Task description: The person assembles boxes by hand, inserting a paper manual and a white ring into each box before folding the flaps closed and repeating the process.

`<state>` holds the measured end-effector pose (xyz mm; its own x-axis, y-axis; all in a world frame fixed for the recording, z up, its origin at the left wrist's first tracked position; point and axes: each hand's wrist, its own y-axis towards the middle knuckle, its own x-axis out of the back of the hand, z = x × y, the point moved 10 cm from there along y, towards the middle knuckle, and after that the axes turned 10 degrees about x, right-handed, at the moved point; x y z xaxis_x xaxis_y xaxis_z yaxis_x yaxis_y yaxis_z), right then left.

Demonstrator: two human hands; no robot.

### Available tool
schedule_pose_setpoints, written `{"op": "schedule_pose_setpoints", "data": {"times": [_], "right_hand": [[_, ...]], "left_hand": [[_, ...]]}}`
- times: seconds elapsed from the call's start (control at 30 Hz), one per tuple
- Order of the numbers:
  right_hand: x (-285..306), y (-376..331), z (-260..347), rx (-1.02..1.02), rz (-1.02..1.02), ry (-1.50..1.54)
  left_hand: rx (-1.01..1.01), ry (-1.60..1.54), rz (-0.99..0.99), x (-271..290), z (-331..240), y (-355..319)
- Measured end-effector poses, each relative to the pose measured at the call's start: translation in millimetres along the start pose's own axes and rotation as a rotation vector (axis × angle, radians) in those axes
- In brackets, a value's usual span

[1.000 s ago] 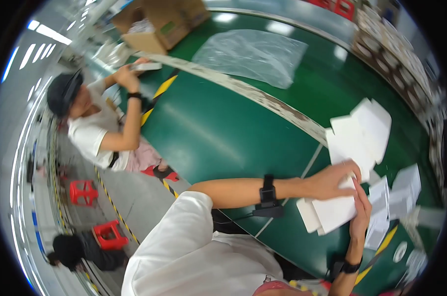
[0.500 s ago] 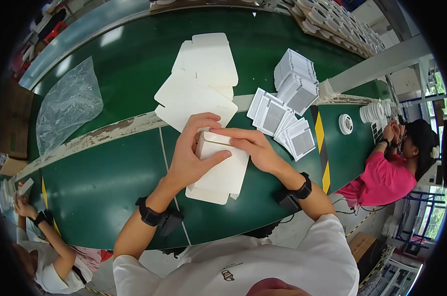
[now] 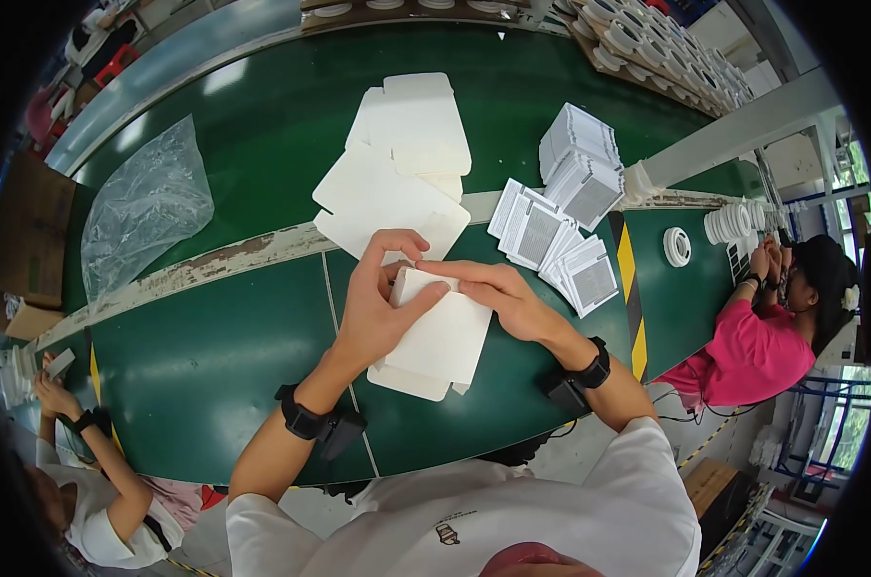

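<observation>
A small white folding carton (image 3: 443, 338) lies in front of me, with loose flaps spread at its near end. My left hand (image 3: 370, 306) grips its far left corner, thumb on top and fingers curled behind. From the right, my right hand (image 3: 505, 296) holds the far end, index finger stretched along the edge and thumb on top. The flap at that end lies down under my fingers. Just beyond the hands are several flat white carton blanks (image 3: 397, 192), overlapping. The fingertips behind the carton are partly hidden.
Printed leaflets (image 3: 532, 228) are fanned out right of the blanks, beside a taller leaflet stack (image 3: 580, 159). A clear plastic bag (image 3: 147, 207) lies at left. A white post (image 3: 734, 125) rises at right. Co-workers sit on both sides; white rings (image 3: 677, 246) lie toward the right one.
The gap at the carton's far-end flap has closed under my fingers. My left thumb has slid toward that edge. The whole view has shifted slightly.
</observation>
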<state>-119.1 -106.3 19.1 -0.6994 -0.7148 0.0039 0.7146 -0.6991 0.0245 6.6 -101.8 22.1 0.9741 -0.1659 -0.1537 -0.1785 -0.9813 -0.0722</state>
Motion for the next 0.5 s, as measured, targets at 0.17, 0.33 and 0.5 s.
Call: {"op": "schedule_pose_setpoints", "data": {"times": [0.17, 0.33, 0.5], "right_hand": [[-1, 1, 9, 0.084, 0.055, -0.077], [-4, 2, 15, 0.105, 0.047, -0.141], [2, 1, 3, 0.014, 0.032, -0.141]], "left_hand": [[-0.026, -0.067, -0.042, 3, -3, 0], [-0.06, -0.039, -0.051, 5, -4, -1], [-0.073, 0.045, -0.044, 6, -2, 2]]}}
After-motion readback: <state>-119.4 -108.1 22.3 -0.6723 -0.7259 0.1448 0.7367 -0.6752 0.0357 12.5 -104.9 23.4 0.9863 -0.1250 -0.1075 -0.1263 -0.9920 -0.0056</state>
